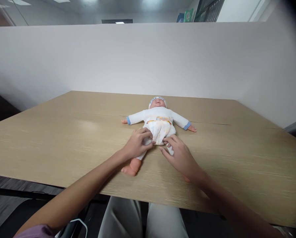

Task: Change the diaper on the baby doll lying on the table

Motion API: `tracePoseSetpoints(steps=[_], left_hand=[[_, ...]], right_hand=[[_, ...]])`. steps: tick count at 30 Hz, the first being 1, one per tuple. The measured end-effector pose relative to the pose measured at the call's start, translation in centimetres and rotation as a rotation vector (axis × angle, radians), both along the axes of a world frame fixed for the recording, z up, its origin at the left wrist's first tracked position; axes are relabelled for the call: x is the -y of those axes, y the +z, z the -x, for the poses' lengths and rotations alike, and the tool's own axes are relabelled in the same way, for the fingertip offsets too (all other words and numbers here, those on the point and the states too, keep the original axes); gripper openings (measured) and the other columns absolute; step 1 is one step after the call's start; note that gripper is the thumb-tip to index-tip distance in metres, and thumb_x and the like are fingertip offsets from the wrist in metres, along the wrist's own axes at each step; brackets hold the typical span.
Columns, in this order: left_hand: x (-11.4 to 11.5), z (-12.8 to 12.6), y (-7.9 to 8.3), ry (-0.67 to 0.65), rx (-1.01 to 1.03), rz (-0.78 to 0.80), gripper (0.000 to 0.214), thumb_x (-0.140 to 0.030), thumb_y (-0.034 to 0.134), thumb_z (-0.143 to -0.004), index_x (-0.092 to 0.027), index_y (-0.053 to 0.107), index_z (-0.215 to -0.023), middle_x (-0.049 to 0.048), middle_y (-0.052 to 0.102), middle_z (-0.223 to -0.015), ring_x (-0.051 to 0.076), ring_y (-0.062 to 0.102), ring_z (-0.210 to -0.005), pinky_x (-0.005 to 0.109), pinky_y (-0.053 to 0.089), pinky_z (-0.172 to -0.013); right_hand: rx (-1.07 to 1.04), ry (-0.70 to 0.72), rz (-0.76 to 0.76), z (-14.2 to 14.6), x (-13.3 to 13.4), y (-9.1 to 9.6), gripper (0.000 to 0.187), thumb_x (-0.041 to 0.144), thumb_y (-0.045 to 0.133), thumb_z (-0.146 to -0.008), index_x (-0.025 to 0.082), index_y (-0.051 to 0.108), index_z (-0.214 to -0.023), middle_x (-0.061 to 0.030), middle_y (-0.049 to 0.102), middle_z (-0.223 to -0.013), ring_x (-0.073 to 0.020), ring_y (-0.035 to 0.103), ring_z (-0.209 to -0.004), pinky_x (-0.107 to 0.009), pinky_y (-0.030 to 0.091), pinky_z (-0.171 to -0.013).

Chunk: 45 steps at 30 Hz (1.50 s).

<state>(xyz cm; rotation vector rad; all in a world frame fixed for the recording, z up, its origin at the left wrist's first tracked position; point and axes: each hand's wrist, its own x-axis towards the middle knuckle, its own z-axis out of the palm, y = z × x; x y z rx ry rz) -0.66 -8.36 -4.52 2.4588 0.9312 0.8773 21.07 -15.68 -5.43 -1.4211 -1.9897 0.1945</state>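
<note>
A baby doll (158, 116) lies on its back on the wooden table (63, 132), head away from me, arms spread. It wears a white long-sleeved top with blue cuffs, a white cap and a diaper (159, 129). My left hand (137, 143) has its fingers curled on the white garment at the doll's left-side hip, above its bare leg (131, 168). My right hand (179, 154) rests over the doll's other leg, fingertips pinching the cloth at the diaper's lower edge. That leg is mostly hidden under my hand.
A white partition wall (148, 56) rises right behind the table's far edge. The near table edge runs just above my lap. A seam crosses the tabletop behind the doll.
</note>
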Motion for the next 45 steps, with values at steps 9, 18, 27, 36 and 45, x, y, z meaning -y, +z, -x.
tracePoseSetpoints(steps=[9, 18, 27, 36, 45], left_hand=[[0.3, 0.0, 0.1, -0.029, 0.039, -0.006, 0.01, -0.029, 0.066, -0.094, -0.021, 0.063, -0.088, 0.006, 0.068, -0.118, 0.026, 0.061, -0.11, 0.039, 0.044, -0.1], [0.1, -0.3, 0.2, -0.032, 0.023, 0.069, 0.012, -0.028, 0.064, -0.091, -0.022, 0.057, -0.084, 0.0007, 0.064, -0.086, 0.023, 0.053, -0.089, 0.036, 0.041, -0.086], [-0.6, -0.3, -0.5, -0.003, 0.214, 0.321, 0.023, -0.034, 0.073, -0.083, -0.021, 0.054, -0.087, -0.0018, 0.057, -0.084, 0.018, 0.051, -0.08, 0.03, 0.039, -0.074], [-0.2, -0.3, -1.1, 0.141, 0.484, 0.589, 0.049, -0.044, 0.087, -0.075, -0.023, 0.048, -0.097, -0.003, 0.059, -0.084, 0.016, 0.055, -0.075, 0.029, 0.043, -0.07], [0.3, -0.3, -0.3, 0.075, 0.255, 0.426, 0.034, -0.053, 0.071, -0.09, -0.019, 0.074, -0.093, 0.0047, 0.074, -0.092, 0.023, 0.062, -0.083, 0.036, 0.047, -0.076]], right_hand=[[-0.016, -0.006, 0.018, 0.3, 0.4, -0.4, 0.02, 0.029, 0.063, -0.097, 0.022, 0.061, -0.115, -0.0119, 0.066, -0.126, -0.0323, 0.06, -0.118, -0.05, 0.048, -0.102], [-0.047, -0.023, 0.066, 0.4, 0.1, 0.0, 0.014, 0.032, 0.064, -0.095, 0.023, 0.061, -0.105, -0.0069, 0.069, -0.103, -0.0288, 0.061, -0.103, -0.042, 0.047, -0.09], [-0.335, -0.149, 0.148, -0.3, -1.1, 0.4, 0.029, 0.04, 0.069, -0.086, 0.026, 0.05, -0.102, -0.0013, 0.073, -0.091, -0.0194, 0.061, -0.069, -0.032, 0.041, -0.065], [-0.336, -0.23, 0.193, -1.4, -0.8, 0.8, 0.029, 0.045, 0.073, -0.085, 0.026, 0.057, -0.1, -0.0036, 0.08, -0.099, -0.0278, 0.073, -0.098, -0.039, 0.047, -0.085], [-0.218, -0.185, 0.164, -1.5, -1.2, 0.4, 0.026, 0.049, 0.067, -0.092, 0.026, 0.077, -0.093, -0.0051, 0.08, -0.102, -0.0277, 0.069, -0.093, -0.039, 0.048, -0.08]])
